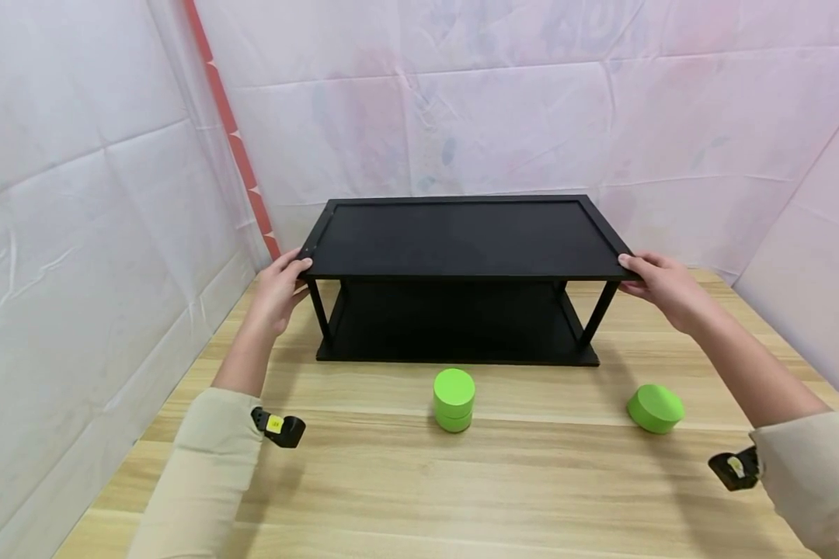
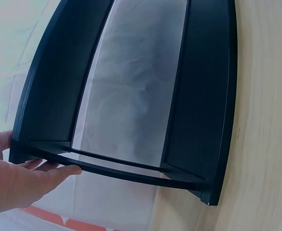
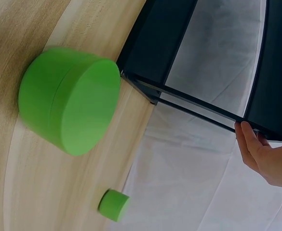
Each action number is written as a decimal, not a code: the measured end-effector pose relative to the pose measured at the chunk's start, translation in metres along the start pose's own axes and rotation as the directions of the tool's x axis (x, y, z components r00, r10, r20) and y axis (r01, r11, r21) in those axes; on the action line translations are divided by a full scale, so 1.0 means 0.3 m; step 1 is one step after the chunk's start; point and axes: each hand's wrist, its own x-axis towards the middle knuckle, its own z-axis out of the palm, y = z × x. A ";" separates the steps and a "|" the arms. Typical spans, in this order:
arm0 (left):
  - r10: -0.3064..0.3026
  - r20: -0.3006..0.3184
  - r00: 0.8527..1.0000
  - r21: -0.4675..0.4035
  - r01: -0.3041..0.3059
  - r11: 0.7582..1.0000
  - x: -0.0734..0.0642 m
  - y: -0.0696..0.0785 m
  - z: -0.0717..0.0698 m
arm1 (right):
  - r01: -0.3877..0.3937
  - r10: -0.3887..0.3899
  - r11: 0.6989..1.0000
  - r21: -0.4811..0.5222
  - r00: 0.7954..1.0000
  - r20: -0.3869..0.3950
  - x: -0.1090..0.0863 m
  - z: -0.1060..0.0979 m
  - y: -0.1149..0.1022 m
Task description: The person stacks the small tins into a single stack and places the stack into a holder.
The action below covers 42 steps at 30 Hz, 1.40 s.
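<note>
A black two-tier shelf (image 1: 461, 237) stands towards the back of the table, its upper board joined to the lower one by thin posts. My left hand (image 1: 280, 289) grips the upper board's left end, thumb over the edge and fingers beneath. At the opposite end my right hand (image 1: 664, 287) holds the board the same way, its fingers by the side rail in the right wrist view. In front of the shelf's middle is a round green container (image 1: 454, 400) with a seam round it. A green cylinder (image 1: 655, 408) lies near my right forearm.
The wooden table (image 1: 405, 497) runs up to white sheeting (image 1: 503, 132) behind and on both sides. A red strip (image 1: 231, 128) marks the back left corner. In the right wrist view, a smaller-looking green cylinder (image 3: 114, 205) sits near the table's edge.
</note>
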 end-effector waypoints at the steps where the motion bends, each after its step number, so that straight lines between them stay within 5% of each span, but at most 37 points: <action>1: 0.002 0.001 1.000 0.002 -0.002 1.000 0.002 -0.001 0.001 | 0.001 -0.001 1.000 0.002 1.000 -0.001 0.001 -0.001 0.000; 42: -0.004 -0.015 1.000 -0.018 0.003 1.000 0.076 -0.006 0.051 | -0.046 0.046 0.999 -0.004 0.999 -0.027 0.037 -0.023 -0.010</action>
